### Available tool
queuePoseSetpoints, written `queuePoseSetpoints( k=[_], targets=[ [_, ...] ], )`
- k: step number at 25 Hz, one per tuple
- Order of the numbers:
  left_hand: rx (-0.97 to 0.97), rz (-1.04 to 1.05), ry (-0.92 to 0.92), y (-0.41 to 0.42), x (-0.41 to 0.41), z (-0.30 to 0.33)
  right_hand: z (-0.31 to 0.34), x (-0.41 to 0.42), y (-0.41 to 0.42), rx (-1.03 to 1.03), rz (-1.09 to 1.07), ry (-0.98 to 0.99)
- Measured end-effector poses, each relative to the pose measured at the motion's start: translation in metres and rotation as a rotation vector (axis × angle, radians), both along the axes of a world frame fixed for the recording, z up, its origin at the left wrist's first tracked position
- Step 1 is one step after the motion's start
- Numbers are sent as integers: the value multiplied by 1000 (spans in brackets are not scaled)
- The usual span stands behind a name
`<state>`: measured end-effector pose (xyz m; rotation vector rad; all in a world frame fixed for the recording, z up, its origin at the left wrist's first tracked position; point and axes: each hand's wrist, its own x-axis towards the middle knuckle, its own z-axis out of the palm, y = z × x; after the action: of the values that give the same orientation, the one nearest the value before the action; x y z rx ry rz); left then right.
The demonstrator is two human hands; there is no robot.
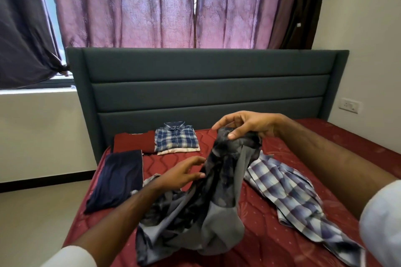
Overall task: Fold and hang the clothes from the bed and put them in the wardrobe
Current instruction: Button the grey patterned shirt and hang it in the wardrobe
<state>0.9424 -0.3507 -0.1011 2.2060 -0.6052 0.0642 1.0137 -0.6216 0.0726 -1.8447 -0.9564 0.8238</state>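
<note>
The right hand pinches the top of a dark patterned grey garment, lifting it off the red mattress at centre. The left hand, at 9 o'clock of it, touches the cloth with loose, spread fingers. A crumpled checked shirt lies at 3 o'clock; 4 folded pieces (one a blue plaid shirt) sit at 11 o'clock.

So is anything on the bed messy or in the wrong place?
Yes. The purple checked shirt lies crumpled and unfolded on the red mattress, unlike the neat folded stack near the headboard. The right hand holds up a bunched grey patterned garment.
</note>
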Motion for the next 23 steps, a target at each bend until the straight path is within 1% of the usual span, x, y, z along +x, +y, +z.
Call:
queuePoseSetpoints(
  k=[3,4,6,8,9,11,14,15,16,19,21,23],
  targets=[
    [-98,-57,75,-8,1,-3,0,4,-20,1,-5,18],
    [-107,-15,35,-6,1,-2,-1,6,-28,-17,-37,22],
    [-82,174,-165,4,-1,5,-8,10,-41,-86,-128,-28],
    [-49,394,-351,20,-4,26,-21,15,-45,-196,-191,-164],
    [-7,464,-416,28,-5,41,-28,17,-43,-231,-216,-216],
    [137,532,-509,42,-8,75,-34,23,-29,-246,-269,-326],
    [279,574,-644,58,-16,129,-28,28,-2,-295,-364,-639],
    [298,590,-674,61,-19,146,-27,28,6,-272,-385,-732],
    [324,612,-693,64,-22,162,-27,24,15,-201,-394,-803],
    [474,648,-731,64,-32,199,-37,2,45,50,-399,-938],
    [572,643,-797,59,-39,213,-44,-8,68,107,-385,-917],
    [631,624,-865,52,-48,222,-53,-15,92,175,-370,-897]
  ],
)
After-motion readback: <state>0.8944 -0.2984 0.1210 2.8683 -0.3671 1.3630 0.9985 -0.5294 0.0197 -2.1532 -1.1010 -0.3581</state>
